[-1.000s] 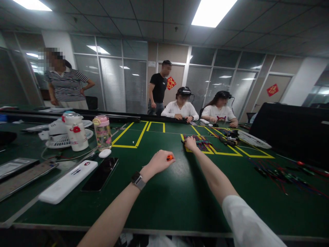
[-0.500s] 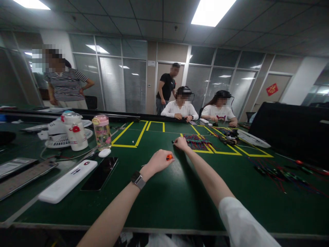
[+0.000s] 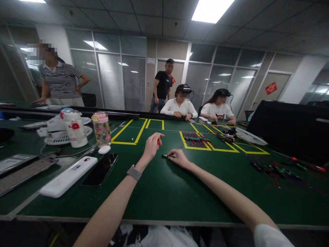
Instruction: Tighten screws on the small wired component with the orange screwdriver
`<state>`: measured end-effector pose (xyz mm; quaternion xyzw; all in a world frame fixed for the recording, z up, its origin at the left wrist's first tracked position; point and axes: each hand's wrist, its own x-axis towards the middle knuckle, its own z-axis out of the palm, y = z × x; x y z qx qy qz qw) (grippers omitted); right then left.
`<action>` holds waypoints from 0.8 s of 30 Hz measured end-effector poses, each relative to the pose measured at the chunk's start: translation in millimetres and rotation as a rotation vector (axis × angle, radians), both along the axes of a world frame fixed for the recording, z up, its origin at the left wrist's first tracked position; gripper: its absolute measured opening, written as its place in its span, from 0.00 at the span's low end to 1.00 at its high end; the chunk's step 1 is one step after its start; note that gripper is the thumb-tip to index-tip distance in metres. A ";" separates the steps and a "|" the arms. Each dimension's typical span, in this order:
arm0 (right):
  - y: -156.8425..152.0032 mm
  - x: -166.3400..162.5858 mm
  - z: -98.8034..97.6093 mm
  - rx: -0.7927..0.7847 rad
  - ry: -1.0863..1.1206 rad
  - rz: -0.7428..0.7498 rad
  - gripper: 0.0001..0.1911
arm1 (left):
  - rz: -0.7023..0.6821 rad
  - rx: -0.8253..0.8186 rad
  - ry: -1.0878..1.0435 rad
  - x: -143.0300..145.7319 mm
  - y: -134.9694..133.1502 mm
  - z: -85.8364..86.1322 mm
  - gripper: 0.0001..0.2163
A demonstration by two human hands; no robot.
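Note:
My left hand (image 3: pixel 151 145), wearing a watch on the wrist, is closed around a small orange-and-black tool (image 3: pixel 159 141). Most of that tool is hidden by the fingers, so its kind is unclear. Low over the green table, my right hand (image 3: pixel 179 158) pinches a small black part (image 3: pixel 165 156) with a pale mark on it between thumb and fingertips. The part points toward the left, below my left hand. Beyond my right hand lies a bundle of small circuit boards with red and blue wires (image 3: pixel 196 139) inside a yellow tape outline.
Left on the table (image 3: pixel 180 202) are a black phone (image 3: pixel 100 169), a long white case (image 3: pixel 69 176), a pink-lidded bottle (image 3: pixel 102 129) and a white bottle (image 3: pixel 75 132). More wired boards (image 3: pixel 276 170) lie to the right, near a black screen (image 3: pixel 290 132). Several people are across the table.
My left hand has risen and moved forward, turning the orange tool. My right hand has drawn back toward me and left, away from the wired bundle, with the black part.

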<state>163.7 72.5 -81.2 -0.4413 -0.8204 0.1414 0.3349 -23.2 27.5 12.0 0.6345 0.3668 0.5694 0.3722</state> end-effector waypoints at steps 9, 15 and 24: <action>-32.1 1.6 4.0 0.014 0.015 0.084 0.09 | -0.091 0.074 -0.404 18.0 8.7 -17.7 0.12; -34.0 -5.8 1.2 -0.117 0.106 0.092 0.11 | -0.047 0.077 -0.394 20.0 14.6 -27.0 0.12; -41.1 -13.7 5.1 -0.148 0.128 0.123 0.13 | -0.055 0.073 -0.407 22.2 15.6 -31.2 0.11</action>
